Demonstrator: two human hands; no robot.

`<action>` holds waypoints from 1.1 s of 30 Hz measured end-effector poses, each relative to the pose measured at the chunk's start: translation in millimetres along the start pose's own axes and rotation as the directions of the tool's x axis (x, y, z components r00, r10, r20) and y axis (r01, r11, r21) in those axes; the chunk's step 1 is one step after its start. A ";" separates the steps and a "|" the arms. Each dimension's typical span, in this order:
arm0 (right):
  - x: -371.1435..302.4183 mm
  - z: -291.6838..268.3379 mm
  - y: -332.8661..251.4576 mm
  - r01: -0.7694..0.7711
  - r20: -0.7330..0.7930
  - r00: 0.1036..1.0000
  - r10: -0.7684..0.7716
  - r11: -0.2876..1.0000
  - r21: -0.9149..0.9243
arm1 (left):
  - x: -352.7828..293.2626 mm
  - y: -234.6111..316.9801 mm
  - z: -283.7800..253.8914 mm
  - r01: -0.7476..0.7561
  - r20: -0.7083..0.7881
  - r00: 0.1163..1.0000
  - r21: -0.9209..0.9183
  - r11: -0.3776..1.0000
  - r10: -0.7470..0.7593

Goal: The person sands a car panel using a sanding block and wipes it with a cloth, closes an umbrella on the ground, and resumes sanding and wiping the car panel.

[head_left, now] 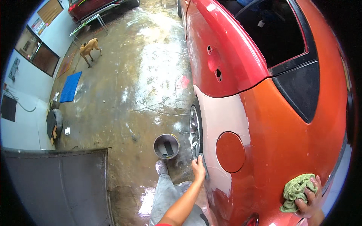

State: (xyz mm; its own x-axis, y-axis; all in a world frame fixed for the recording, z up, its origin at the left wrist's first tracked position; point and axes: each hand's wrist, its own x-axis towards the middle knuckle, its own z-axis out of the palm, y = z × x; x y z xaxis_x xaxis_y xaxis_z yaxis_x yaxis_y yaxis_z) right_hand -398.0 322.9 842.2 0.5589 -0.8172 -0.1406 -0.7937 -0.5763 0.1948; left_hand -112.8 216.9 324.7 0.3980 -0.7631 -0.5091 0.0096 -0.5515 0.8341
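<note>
My right hand [312,199] presses a crumpled green cloth [298,191] against the orange rear body of the car [271,150], near its back edge. My left hand [198,168] is closed beside the rear wheel [195,130], at the lower edge of the pale filler patch [217,113] over the wheel arch. Something dark shows at its fingertips, but I cannot make out what it is. Between the hands lies the round fuel flap [230,151], orange inside a dark outline. The red rear door [226,49] has open holes where a handle would sit.
A bucket [166,146] with a dark block in it stands on the wet floor by my foot. A dog [90,50] is at the far left, near a blue mat [70,87] and a metal-legged table [88,24]. A dark panel [56,184] fills the near left.
</note>
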 end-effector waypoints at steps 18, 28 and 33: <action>3.1 -3.5 -11.5 -0.061 -0.022 0.998 0.060 0.997 -0.051 | -22.9 -1.4 -0.1 0.106 0.086 0.990 0.071 0.992 -0.112; -1.8 -6.6 -1.4 -0.039 0.044 0.998 0.039 0.999 0.014 | -6.2 -0.4 1.1 -0.003 0.025 1.000 0.036 0.999 0.003; 6.9 4.1 9.0 -0.018 0.011 1.000 0.018 1.000 0.013 | 62.3 -34.1 1.1 0.047 0.051 0.998 0.036 0.998 -0.049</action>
State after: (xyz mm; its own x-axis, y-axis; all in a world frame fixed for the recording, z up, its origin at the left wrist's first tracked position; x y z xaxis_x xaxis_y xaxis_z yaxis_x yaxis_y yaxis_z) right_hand -402.3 312.1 839.0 0.5421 -0.8272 -0.1482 -0.8065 -0.5616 0.1846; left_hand -89.3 187.7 264.4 0.3501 -0.7511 -0.5597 -0.0050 -0.5990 0.8008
